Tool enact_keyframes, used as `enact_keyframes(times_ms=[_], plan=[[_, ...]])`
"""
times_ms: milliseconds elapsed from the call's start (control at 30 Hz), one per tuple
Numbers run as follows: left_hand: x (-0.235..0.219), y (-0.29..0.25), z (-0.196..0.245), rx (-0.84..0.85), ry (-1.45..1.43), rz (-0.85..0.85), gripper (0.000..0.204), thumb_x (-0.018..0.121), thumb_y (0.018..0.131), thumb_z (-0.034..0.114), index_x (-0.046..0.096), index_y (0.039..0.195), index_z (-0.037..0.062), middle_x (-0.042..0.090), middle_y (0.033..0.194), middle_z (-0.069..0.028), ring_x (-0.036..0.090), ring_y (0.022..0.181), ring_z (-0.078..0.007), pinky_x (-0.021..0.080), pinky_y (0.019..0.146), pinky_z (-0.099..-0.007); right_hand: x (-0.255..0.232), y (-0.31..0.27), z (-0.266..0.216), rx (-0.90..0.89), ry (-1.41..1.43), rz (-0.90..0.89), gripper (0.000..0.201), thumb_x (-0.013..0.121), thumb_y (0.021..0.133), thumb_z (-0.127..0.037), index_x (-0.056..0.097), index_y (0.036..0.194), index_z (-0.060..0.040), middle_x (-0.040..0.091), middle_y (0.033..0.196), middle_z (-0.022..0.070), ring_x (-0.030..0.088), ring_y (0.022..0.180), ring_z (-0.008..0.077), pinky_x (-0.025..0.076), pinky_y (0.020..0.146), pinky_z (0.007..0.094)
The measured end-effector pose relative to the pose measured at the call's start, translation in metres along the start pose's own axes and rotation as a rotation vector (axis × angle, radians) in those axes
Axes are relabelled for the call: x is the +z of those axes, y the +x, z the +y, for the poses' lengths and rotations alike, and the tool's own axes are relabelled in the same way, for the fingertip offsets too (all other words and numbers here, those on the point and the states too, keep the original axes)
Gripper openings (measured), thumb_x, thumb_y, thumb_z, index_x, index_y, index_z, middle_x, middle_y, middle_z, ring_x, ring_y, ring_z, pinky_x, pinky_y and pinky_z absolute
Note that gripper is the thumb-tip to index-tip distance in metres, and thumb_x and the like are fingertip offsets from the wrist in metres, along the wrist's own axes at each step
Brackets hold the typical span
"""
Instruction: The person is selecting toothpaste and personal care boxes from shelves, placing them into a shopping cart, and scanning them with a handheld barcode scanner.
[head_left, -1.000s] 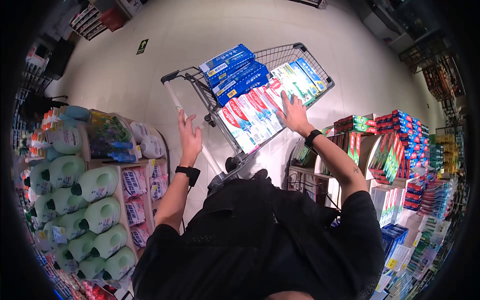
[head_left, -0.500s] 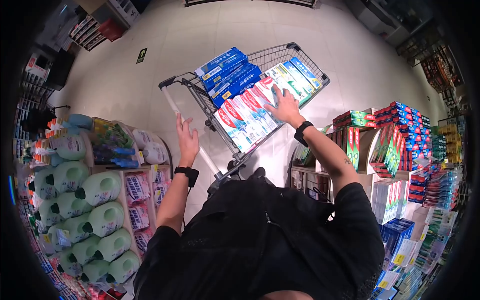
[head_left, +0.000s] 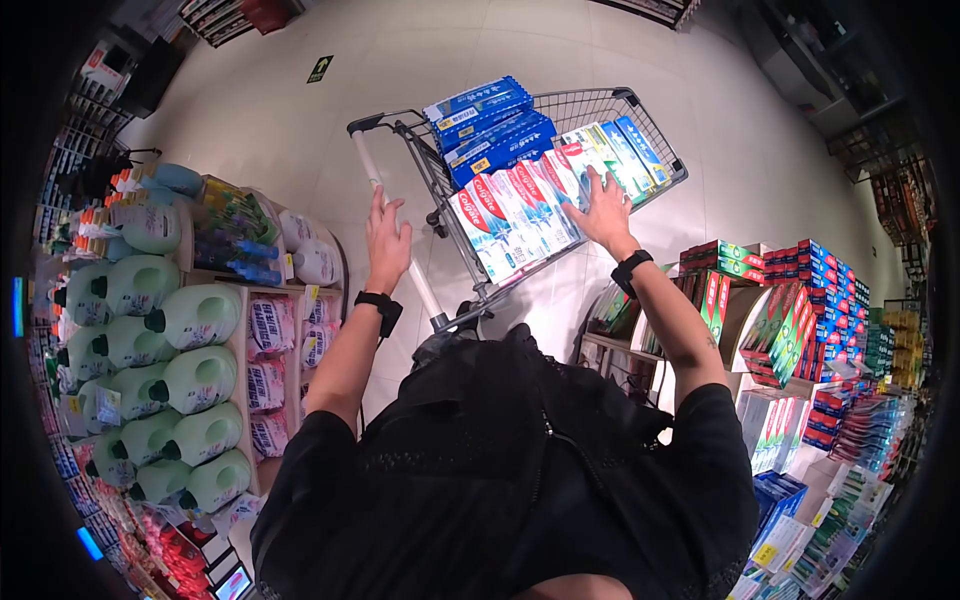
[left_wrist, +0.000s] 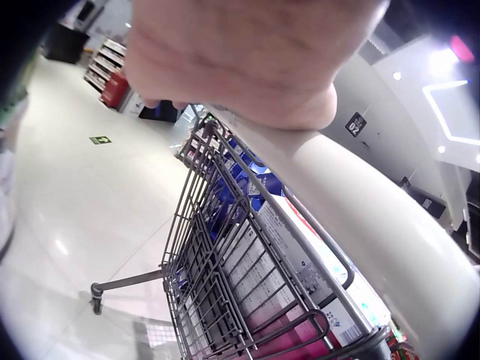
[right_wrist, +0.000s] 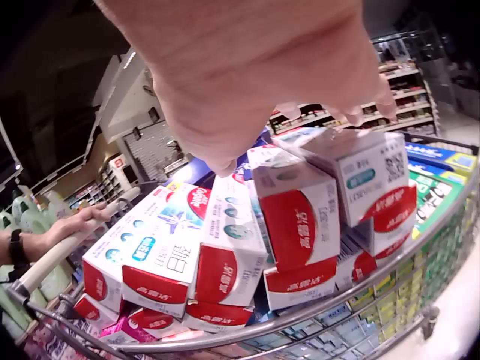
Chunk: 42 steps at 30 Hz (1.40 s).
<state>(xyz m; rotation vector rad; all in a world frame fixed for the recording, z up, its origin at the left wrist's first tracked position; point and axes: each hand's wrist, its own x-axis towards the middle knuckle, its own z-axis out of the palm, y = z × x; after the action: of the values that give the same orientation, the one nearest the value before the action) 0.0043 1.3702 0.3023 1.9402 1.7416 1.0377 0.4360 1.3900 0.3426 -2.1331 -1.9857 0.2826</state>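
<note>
A wire shopping cart point(head_left: 640, 110) with a white handle point(head_left: 425, 285) holds red-and-white Colgate boxes point(head_left: 487, 205) and blue boxes point(head_left: 505, 140). The left hand point(head_left: 388, 240) rests on the handle, fingers extended; the left wrist view has its palm point(left_wrist: 247, 60) over the white bar point(left_wrist: 375, 187). My right hand point(head_left: 608, 215) lies spread over the white boxes near the cart's right side. In the right wrist view, that hand point(right_wrist: 255, 67) is above the boxes point(right_wrist: 296, 217), its thumb touching their tops, while the left hand point(right_wrist: 75, 223) shows on the handle.
Green jugs point(head_left: 200, 380) fill a shelf at left, beside pink-and-white packs point(head_left: 268, 325). At right stand shelves of toothpaste boxes point(head_left: 775, 320). Pale floor point(head_left: 440, 50) with a green arrow sign point(head_left: 320, 68) stretches beyond the cart.
Since the half-second-old frame, the cart, both hands and the floor sign have shifted right in the head view. Both hands keep nearly the same places on the handle and boxes.
</note>
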Motion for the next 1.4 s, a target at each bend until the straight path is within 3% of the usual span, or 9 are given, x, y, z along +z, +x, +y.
enact_keyframes(times_ms=[100, 233, 367, 433, 600, 733, 800, 933, 1400], plan=[[-0.003, 0.003, 0.004, -0.049, 0.068, -0.056, 0.044, 0.064, 0.093, 0.009, 0.065, 0.137, 0.0064, 0.032, 0.175, -0.0222, 0.039, 0.156, -0.0453, 0.035, 0.127, -0.0529, -0.018, -0.019, -0.017, -0.095, -0.087, 0.110, 0.090, 0.082, 0.091, -0.043, 0.042, 0.165, -0.0091, 0.046, 0.160, 0.0299, 0.042, 0.152, 0.0452, 0.034, 0.119, 0.0650], [0.005, 0.017, -0.004, 0.151, 0.268, 0.004, 0.043, 0.067, 0.093, 0.013, 0.066, 0.135, 0.0038, 0.036, 0.169, -0.0275, 0.034, 0.156, -0.0504, 0.028, 0.129, -0.0590, -0.050, -0.059, -0.076, -0.388, 0.057, 0.185, 0.045, 0.079, 0.089, -0.021, 0.064, 0.128, -0.0019, 0.057, 0.142, 0.0265, 0.053, 0.134, 0.0433, 0.045, 0.108, 0.0551], [0.007, 0.031, -0.011, 0.187, 0.117, -0.075, 0.045, 0.069, 0.097, 0.019, 0.062, 0.139, 0.0034, 0.036, 0.166, -0.0292, 0.029, 0.158, -0.0496, 0.024, 0.130, -0.0601, -0.040, -0.105, -0.139, -0.529, 0.331, -0.159, 0.026, 0.075, 0.093, -0.021, 0.062, 0.104, -0.0008, 0.067, 0.111, 0.0212, 0.068, 0.103, 0.0418, 0.054, 0.088, 0.0517], [0.010, 0.050, -0.035, 0.232, 0.101, -0.126, 0.049, 0.070, 0.100, 0.023, 0.059, 0.143, 0.0046, 0.036, 0.167, -0.0282, 0.027, 0.160, -0.0479, 0.023, 0.130, -0.0632, -0.019, -0.120, -0.167, -0.480, 0.469, -0.445, 0.032, 0.072, 0.099, -0.028, 0.063, 0.108, 0.0009, 0.067, 0.107, 0.0207, 0.069, 0.100, 0.0431, 0.056, 0.088, 0.0533], [0.026, 0.139, -0.087, 0.358, 0.105, -0.109, 0.044, 0.065, 0.105, 0.030, 0.060, 0.143, 0.0081, 0.050, 0.158, -0.0191, 0.042, 0.152, -0.0405, 0.017, 0.129, -0.0710, 0.041, -0.140, -0.201, -0.423, 0.551, -0.339, 0.045, 0.069, 0.106, -0.042, 0.062, 0.120, -0.0001, 0.066, 0.109, 0.0211, 0.069, 0.103, 0.0452, 0.055, 0.090, 0.0540], [0.025, 0.213, -0.103, 0.517, 0.194, -0.272, 0.027, 0.063, 0.104, 0.027, 0.077, 0.114, 0.0055, 0.077, 0.117, -0.0082, 0.066, 0.117, -0.0322, 0.016, 0.132, -0.0689, 0.063, -0.133, -0.247, -0.121, 0.493, -0.342, 0.048, 0.066, 0.107, -0.049, 0.054, 0.115, -0.0026, 0.067, 0.097, 0.0212, 0.069, 0.090, 0.0466, 0.054, 0.079, 0.0559], [0.023, 0.218, -0.086, 0.555, 0.215, -0.290, 0.029, 0.062, 0.104, 0.028, 0.079, 0.105, 0.0048, 0.079, 0.110, -0.0082, 0.066, 0.113, -0.0317, 0.015, 0.132, -0.0680, 0.086, -0.133, -0.257, -0.029, 0.337, -0.278, 0.051, 0.065, 0.106, -0.052, 0.052, 0.110, -0.0030, 0.068, 0.074, 0.0197, 0.069, 0.074, 0.0487, 0.054, 0.066, 0.0583], [0.030, 0.213, -0.085, 0.530, 0.221, -0.205, 0.041, 0.058, 0.103, 0.032, 0.084, 0.089, 0.0040, 0.081, 0.096, -0.0090, 0.067, 0.110, -0.0312, 0.012, 0.133, -0.0663, 0.092, -0.132, -0.259, 0.028, 0.202, -0.213, 0.042, 0.062, 0.108, -0.045, 0.052, 0.112, -0.0044, 0.068, 0.073, 0.0188, 0.069, 0.072, 0.0465, 0.053, 0.063, 0.0585], [0.034, 0.264, -0.094, 0.645, 0.261, -0.227, 0.035, 0.059, 0.098, 0.027, 0.081, 0.082, 0.0044, 0.079, 0.090, -0.0114, 0.066, 0.103, -0.0346, 0.018, 0.131, -0.0684, 0.096, -0.093, -0.282, 0.109, 0.229, -0.174, 0.041, 0.064, 0.106, -0.047, 0.057, 0.106, -0.0064, 0.067, 0.070, 0.0178, 0.069, 0.071, 0.0454, 0.050, 0.063, 0.0579]])
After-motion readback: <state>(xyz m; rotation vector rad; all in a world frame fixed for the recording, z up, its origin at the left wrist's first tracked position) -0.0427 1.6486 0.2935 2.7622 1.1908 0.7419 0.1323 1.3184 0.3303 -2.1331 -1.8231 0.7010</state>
